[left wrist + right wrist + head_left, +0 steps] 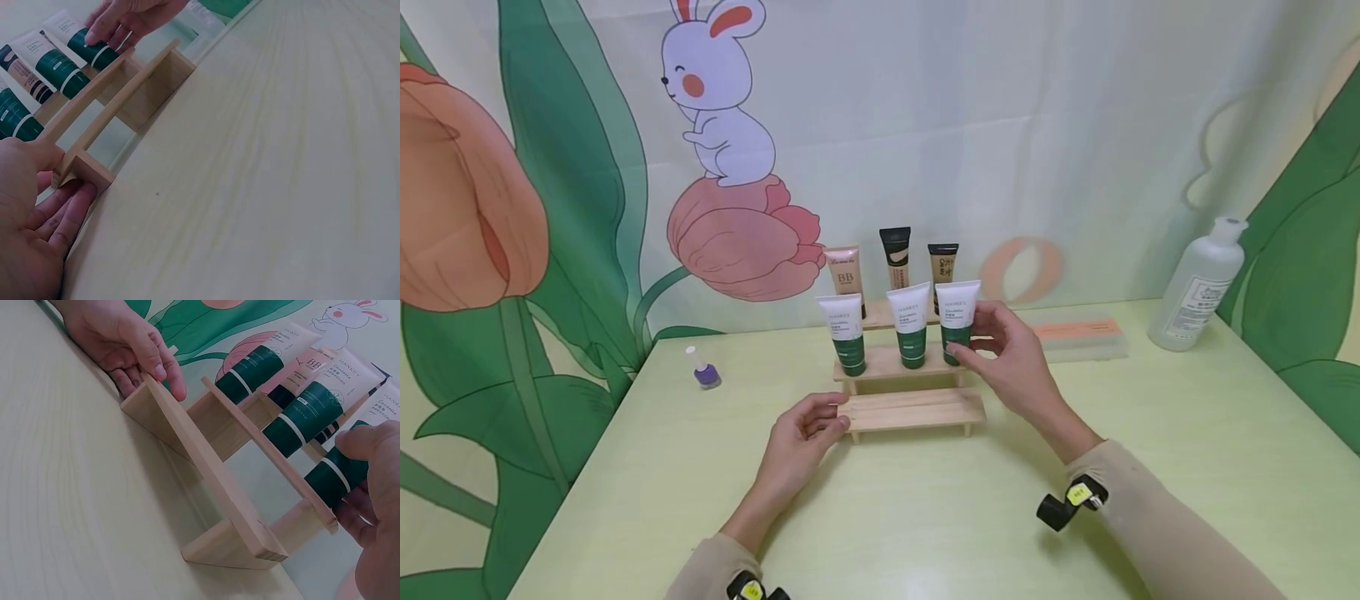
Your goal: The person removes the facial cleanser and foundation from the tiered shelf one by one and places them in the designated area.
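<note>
A tiered wooden display stand (pixel 917 410) sits on the table. My left hand (pixel 797 442) holds the left end of its lowest step, thumb on top and fingers below the edge. On the middle step stand a left green-and-white tube (pixel 842 329), a middle one (pixel 912 325) and a right one (pixel 957 312). Between thumb and fingers, my right hand (pixel 1022 371) pinches the right tube (pixel 340 465) near its green cap. Behind on the top step are a pink BB cream tube (pixel 846 271), a black-capped tube (pixel 896 250) and a smaller gold-and-black tube (pixel 943 265).
A purple nail polish bottle (pixel 703 369) with a white cap lies on the table at left. To the right are a flat translucent box (pixel 1082 337) with an orange strip and a tall clear bottle (pixel 1198 287). A printed curtain (pixel 962 125) hangs behind the table.
</note>
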`<state>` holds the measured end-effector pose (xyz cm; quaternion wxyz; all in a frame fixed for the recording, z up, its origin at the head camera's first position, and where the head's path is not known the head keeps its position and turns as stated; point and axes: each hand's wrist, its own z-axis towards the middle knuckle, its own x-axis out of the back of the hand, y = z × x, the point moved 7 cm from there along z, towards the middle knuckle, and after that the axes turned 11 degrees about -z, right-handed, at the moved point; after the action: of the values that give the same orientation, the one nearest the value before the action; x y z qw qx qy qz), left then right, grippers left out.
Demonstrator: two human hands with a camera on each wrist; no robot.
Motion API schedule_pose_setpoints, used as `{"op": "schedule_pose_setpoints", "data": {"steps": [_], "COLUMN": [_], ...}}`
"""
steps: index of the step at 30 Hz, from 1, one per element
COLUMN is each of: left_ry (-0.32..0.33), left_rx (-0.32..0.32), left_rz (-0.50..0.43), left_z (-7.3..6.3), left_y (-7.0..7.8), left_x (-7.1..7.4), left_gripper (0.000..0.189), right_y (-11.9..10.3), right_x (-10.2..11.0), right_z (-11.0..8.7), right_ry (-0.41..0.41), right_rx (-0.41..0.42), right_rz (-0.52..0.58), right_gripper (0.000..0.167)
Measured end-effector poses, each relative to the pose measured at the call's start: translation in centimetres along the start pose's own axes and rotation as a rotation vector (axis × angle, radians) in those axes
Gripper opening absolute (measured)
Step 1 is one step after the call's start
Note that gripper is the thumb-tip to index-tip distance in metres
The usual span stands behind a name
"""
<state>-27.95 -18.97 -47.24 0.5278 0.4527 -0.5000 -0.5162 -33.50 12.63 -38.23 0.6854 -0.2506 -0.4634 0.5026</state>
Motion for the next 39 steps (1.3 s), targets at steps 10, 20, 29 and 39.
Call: {"op": "schedule_pose_setpoints", "data": {"steps": [10, 20, 29, 39], "left_ry": [0.009, 0.005, 0.011, 0.031], "left_rx": [-0.002, -0.001, 0.002, 0.012], "left_rz": [0.010, 0.015, 0.018, 0.041], "left_z": [-0.1, -0.1, -0.1, -0.2], "left_y": [0.2, 0.2, 0.3, 0.3], "left_x": [0.1, 0.0, 0.0, -0.1], "left_gripper": [0.029, 0.028, 0.029, 0.028], "right_y": [-0.4, -1.1, -0.4, 1.3], "right_x": [1.3, 6.9, 13.5, 19.1], "right_z": [-0.2, -1.3, -2.1, -4.3], "right_ry": [0.034, 0.137, 0.246, 0.370], "right_rx": [0.016, 0.058, 0.020, -0.014], "right_rz": [-0.071, -0.118, -0.216, -0.287], "right_gripper": [0.051, 0.050, 0.053, 0.057]}}
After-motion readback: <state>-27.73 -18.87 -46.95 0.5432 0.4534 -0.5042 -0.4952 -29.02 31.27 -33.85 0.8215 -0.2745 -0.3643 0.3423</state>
